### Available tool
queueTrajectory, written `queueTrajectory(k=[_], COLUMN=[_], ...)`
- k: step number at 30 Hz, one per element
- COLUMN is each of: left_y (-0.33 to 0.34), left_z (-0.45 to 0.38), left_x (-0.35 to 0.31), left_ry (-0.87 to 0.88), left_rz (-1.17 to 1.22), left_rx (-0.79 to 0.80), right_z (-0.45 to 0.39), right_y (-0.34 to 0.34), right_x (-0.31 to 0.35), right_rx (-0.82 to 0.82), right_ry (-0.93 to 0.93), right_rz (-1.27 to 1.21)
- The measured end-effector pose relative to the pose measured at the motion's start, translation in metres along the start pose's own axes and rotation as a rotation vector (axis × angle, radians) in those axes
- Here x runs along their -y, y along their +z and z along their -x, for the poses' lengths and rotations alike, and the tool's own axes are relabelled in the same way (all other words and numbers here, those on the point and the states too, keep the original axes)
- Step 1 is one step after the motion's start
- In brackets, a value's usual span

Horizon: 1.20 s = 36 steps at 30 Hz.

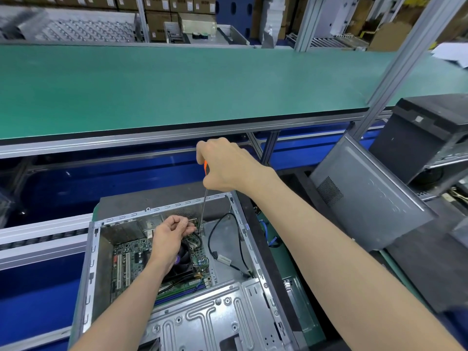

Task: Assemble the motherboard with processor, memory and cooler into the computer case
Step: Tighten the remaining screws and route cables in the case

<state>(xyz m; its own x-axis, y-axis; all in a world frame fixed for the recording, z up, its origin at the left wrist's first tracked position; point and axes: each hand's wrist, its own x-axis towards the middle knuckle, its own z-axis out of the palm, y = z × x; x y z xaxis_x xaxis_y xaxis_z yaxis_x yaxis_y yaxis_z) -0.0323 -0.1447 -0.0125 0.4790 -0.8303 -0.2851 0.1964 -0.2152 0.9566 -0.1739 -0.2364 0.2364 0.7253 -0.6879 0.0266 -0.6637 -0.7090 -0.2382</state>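
Observation:
An open grey computer case (255, 252) lies on its side in front of me. The green motherboard (131, 259) sits inside it, with a black fan cooler (183, 260) and memory sticks (177, 291) near its lower edge. My right hand (225, 164) grips the orange-and-black handle of a screwdriver (203, 209), whose shaft points down to the board's upper right corner. My left hand (172, 236) hovers over the cooler with its fingertips pinched together beside the screwdriver tip; what they pinch is hidden.
Black cables (222, 239) lie loose in the case's right bay. A grey side panel (364, 198) leans at the right, beside another dark case (425, 138). A green bench top (177, 84) spans behind, and a roller conveyor (38, 239) runs at the left.

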Motion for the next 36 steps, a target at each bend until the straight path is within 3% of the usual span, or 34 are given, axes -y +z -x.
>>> queueTrajectory(k=[5, 11, 27, 33, 36], left_y=[0.000, 0.001, -0.012, -0.016, -0.013], left_z=[-0.002, -0.003, 0.001, 0.011, 0.012], left_x=[0.002, 0.002, -0.009, -0.020, -0.021], left_ry=[0.008, 0.009, -0.097, -0.168, -0.210], left_rz=[-0.003, 0.013, 0.225, 0.154, 0.048], left_rx=[-0.003, -0.013, -0.045, -0.141, -0.111], right_z=[0.000, -0.003, 0.009, 0.006, 0.007], right_y=[0.011, 0.007, -0.032, -0.053, -0.058], right_x=[-0.001, -0.004, -0.006, -0.004, -0.001], right_rx=[-0.144, -0.056, -0.233, -0.284, -0.302], right_ry=[0.076, 0.054, 0.076, 0.080, 0.063], right_rz=[0.085, -0.097, -0.124, -0.130, -0.150])
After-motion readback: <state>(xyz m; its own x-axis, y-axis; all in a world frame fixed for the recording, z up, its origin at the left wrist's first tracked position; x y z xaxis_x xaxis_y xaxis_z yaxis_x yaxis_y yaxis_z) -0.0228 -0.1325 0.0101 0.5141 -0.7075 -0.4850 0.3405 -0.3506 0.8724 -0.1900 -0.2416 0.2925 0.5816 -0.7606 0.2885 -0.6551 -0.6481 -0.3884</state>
